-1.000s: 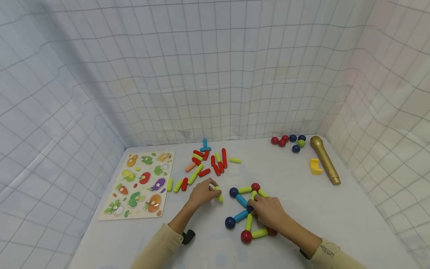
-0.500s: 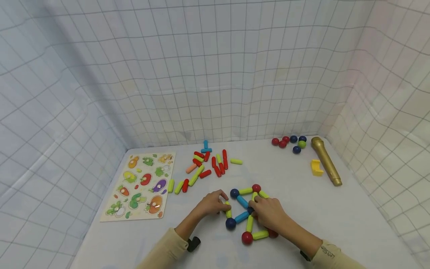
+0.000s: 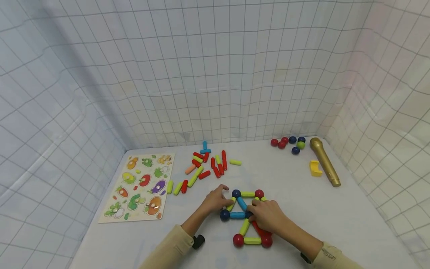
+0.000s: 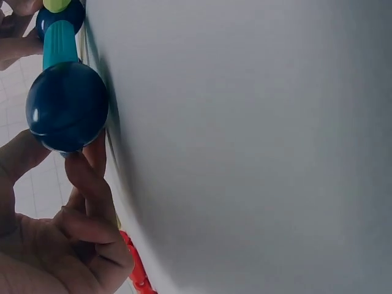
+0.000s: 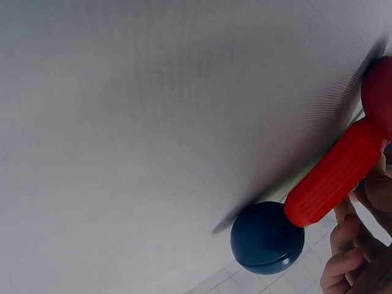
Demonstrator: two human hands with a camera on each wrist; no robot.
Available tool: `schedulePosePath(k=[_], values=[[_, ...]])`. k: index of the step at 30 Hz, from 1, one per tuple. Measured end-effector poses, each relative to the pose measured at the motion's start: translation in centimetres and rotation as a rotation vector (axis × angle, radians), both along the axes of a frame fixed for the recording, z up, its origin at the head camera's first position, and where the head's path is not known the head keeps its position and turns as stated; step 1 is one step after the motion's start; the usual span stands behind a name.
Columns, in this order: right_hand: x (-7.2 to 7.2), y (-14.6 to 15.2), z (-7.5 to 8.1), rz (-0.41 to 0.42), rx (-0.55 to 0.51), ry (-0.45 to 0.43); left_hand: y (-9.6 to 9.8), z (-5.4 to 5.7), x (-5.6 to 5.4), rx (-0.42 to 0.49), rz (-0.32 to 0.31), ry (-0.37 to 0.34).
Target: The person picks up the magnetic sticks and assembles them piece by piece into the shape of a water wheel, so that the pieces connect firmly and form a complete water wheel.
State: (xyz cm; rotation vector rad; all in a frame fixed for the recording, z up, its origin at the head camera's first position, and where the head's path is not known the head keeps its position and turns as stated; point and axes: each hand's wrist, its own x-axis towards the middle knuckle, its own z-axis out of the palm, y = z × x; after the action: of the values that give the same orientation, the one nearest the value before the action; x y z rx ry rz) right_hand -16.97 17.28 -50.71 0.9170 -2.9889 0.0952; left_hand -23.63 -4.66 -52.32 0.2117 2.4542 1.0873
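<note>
A flat figure of magnetic rods and balls lies on the table. My left hand (image 3: 216,200) pinches a yellow-green rod (image 3: 231,204) between two dark blue balls, the far one (image 3: 236,193) and the near one (image 3: 224,215). Two blue rods, one of them the lower rod (image 3: 237,215), run from these balls to a central dark blue ball (image 3: 248,215). My right hand (image 3: 268,216) grips that central ball and partly covers it. In the right wrist view, a red rod (image 5: 334,174) joins a blue ball (image 5: 267,239) and a red ball (image 5: 380,95) beside the right hand's fingers.
Loose red, yellow-green and blue rods, such as a red rod (image 3: 204,175), lie behind the left hand. A vegetable puzzle board (image 3: 136,190) is at left. Several balls (image 3: 282,144), a yellow bracket (image 3: 315,168) and a gold microphone (image 3: 325,161) sit at back right.
My left hand has carried the yellow-green rod rightward to the two left blue balls. The figure has turned slightly and those balls stand closer together. My right hand has stayed at the centre.
</note>
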Motion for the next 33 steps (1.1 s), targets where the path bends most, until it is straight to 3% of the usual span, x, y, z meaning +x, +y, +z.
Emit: schedulePosePath(k=[2, 4, 9, 12, 19, 29, 33], values=[[0.0, 0.0, 0.2, 0.028, -0.006, -0.015, -0.6, 0.2, -0.3, -0.039, 0.010, 0.033], [0.0, 0.1, 0.3, 0.058, -0.010, -0.027, -1.6, 0.5, -0.9, -0.117, 0.041, 0.109], [0.0, 0.1, 0.3, 0.085, -0.004, -0.033, -5.2, 1.5, -3.0, -0.360, 0.222, 0.340], [0.0, 0.1, 0.2, 0.075, 0.006, -0.020, -6.9, 1.5, -4.0, -0.446, 0.270, 0.389], [-0.1, 0.0, -0.1, 0.048, 0.019, -0.005, -8.1, 0.8, -4.7, -0.498, 0.250, 0.343], [-0.2, -0.2, -0.5, 0.002, 0.006, 0.046, -7.8, 0.6, -4.8, -0.669, 0.209, 0.464], [0.0, -0.4, -0.5, -0.015, -0.007, 0.035, -7.7, 1.0, -4.3, -0.709, 0.222, 0.498]])
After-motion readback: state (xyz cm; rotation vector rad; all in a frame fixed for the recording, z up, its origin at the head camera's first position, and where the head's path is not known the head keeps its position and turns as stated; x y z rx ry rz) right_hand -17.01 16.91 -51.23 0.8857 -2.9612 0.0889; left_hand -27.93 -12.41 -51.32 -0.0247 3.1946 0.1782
